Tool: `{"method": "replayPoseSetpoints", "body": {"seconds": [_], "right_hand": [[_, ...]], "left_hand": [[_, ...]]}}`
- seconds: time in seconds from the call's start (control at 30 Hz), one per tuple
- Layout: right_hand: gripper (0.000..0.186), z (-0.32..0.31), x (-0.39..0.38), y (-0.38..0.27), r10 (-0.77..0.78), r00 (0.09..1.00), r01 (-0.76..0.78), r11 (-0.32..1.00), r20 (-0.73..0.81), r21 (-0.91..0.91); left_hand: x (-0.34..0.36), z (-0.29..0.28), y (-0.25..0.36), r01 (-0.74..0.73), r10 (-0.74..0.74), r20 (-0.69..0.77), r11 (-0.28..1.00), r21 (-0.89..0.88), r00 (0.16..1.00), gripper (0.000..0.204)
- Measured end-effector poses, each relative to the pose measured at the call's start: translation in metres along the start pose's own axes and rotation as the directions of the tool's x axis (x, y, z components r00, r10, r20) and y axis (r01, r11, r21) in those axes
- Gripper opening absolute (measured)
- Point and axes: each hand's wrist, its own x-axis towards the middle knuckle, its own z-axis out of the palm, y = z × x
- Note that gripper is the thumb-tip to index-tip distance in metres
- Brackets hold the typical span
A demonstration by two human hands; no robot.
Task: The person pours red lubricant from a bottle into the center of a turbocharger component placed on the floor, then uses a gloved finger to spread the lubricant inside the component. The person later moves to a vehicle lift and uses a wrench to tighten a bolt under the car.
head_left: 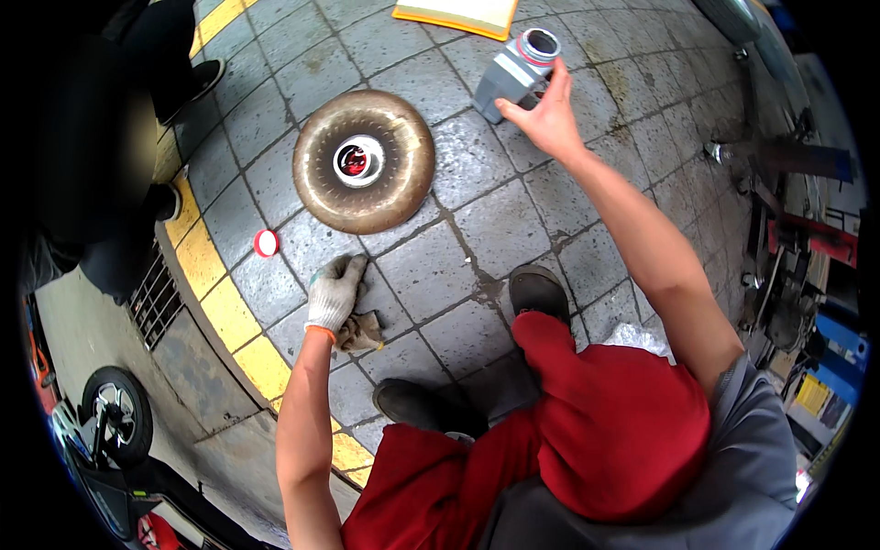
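Grey bottle [502,84]: beyond and right of the metal drum, mouth open; unclear whether its base touches the floor [486,243]. Right hand [547,115] has its grip closed on the bottle, thumb on the near side. Judged stiff, light to moderate (fill hidden), slippery if oily; best held round the body, below the neck. Metal drum [401,188]: likely heavy, hard; red in its hub. Gloved left hand [335,291] touches brown rag [362,332]; grip cannot be told. Red-rimmed cap [266,243] nearby.
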Motion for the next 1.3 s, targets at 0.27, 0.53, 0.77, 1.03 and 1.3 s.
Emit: {"method": "replayPoseSetpoints", "body": {"seconds": [0.27,0.53,0.77,1.03,1.3], "right_hand": [[0.127,0.001,0.0,-0.002,0.017,1.0,-0.016,0.997,-0.014,0.08],[0.127,0.0,-0.002,-0.002,0.0,1.0,0.001,0.997,-0.013,0.08],[0.129,0.007,-0.003,0.003,-0.026,0.999,0.029,0.996,-0.037,0.086],[0.129,0.003,-0.003,0.005,0.005,1.0,-0.002,0.994,-0.02,0.112],[0.127,0.001,0.001,-0.009,0.052,0.999,-0.053,0.992,0.009,0.115]], "left_hand": [[0.001,0.005,0.0,0.011,-0.012,-0.015,0.999,-0.053,1.0,0.041],[0.003,0.003,0.004,0.053,-0.053,0.007,0.996,-0.073,0.999,0.034],[0.002,0.001,0.002,0.057,-0.056,0.015,0.995,-0.084,0.998,0.037],[0.003,0.003,0.003,0.054,-0.054,0.009,0.998,-0.021,0.999,0.039],[0.004,0.002,-0.009,0.0,0.001,-0.04,1.0,0.023,0.999,0.043]]}}
